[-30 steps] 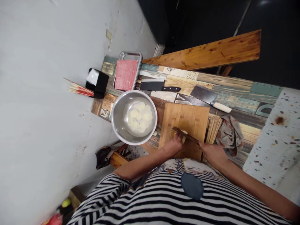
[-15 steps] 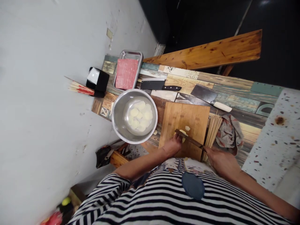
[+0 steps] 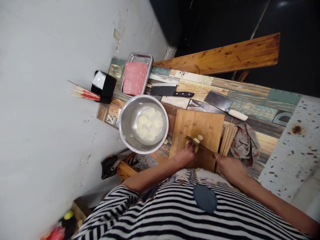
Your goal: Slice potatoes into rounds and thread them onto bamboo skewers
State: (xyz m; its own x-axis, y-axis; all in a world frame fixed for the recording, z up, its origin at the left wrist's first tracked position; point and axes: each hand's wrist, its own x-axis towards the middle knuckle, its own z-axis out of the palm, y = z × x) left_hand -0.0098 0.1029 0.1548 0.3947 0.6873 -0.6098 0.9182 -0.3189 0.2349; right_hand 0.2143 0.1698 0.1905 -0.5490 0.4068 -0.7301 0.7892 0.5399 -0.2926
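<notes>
My right hand [image 3: 231, 168] is closed round the handle of a knife [image 3: 203, 147], whose narrow blade slants across a wooden cutting board [image 3: 183, 125]. Under the blade is a pale yellow potato [image 3: 196, 141], partly cut and half hidden. The curled fingers of my left hand [image 3: 185, 155] press it down on the board, close beside the blade. A loose potato slice [image 3: 200, 137] lies just beyond the knife. To the left stands a steel bowl [image 3: 126, 131] with several potato slices [image 3: 151, 123] in it.
A metal tray [image 3: 150, 65] with a pink block of meat [image 3: 135, 78] is at the back left. A black-handled cleaver [image 3: 163, 90] and a white-handled cleaver [image 3: 218, 100] lie behind the board. Wooden skewers [image 3: 228, 136] and a crumpled cloth [image 3: 243, 141] lie to its right.
The knife and my right hand have shifted slightly left and up over the potato. My left hand keeps nearly the same place.
</notes>
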